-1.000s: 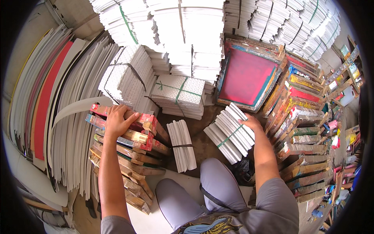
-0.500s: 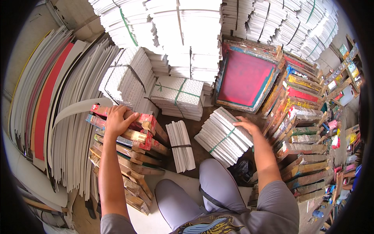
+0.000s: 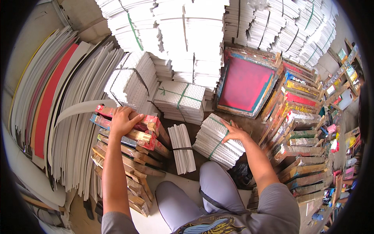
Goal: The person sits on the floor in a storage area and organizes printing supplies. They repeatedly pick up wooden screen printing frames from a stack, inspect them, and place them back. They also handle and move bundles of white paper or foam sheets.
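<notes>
My left hand [image 3: 124,121] is hooked over the top edge of a red-painted wooden frame [image 3: 152,124], gripping it at the front of a leaning row of frames. My right hand [image 3: 235,133] lies on a bundle of white sheets [image 3: 213,141] tied with a green strap. Its fingers are spread across the bundle's upper right side. The bundle stands tilted on the floor in front of my right knee. Between my hands, a narrower bundle of white sheets [image 3: 181,156] with a black strap stands apart from both.
Tied white stacks [image 3: 187,31] rise high at the back. A wooden screen frame [image 3: 246,84] with a pink mesh leans against them. Painted frames [image 3: 304,140] line the right side. Large upright sheets [image 3: 83,128] fill the left. A black plastic bag [image 3: 240,173] sits beside my right knee.
My right hand has moved from the right side of the green-strapped bundle onto its upper part, fingers spreading. That bundle has shifted slightly left. My left hand stays on the red frame.
</notes>
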A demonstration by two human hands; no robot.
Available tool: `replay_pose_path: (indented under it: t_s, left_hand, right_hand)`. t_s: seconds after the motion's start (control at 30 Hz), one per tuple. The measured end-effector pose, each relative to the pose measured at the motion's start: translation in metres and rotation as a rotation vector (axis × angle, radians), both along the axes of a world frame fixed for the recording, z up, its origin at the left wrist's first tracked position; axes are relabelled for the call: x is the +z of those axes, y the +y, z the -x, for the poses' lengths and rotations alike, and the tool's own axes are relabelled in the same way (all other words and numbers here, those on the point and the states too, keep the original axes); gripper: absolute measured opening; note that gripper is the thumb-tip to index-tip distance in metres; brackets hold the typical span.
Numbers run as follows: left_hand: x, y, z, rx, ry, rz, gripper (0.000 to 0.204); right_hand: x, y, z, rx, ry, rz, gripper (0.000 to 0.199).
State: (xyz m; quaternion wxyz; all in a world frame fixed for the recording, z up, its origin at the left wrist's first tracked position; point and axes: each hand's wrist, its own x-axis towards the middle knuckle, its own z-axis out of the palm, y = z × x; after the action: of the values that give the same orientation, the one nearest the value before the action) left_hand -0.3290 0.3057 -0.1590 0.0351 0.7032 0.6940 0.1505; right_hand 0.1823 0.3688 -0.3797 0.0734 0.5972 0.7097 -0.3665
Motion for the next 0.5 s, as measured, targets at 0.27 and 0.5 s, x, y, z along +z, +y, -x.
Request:
replay_pose_path:
  t_s: [0.27,0.5]
  left_hand:
    - [-0.004,0.001,0.007,-0.014,0.003,-0.012,0.061]
    - [-0.006,0.001,0.008,-0.007,-0.010,0.008,0.065]
  right_hand:
    - [0.078,-0.032,0.030,0.146,-0.026,-0.201,0.127]
    - [0.223,-0.005,0.047,0.189,0.105,-0.592,0.117]
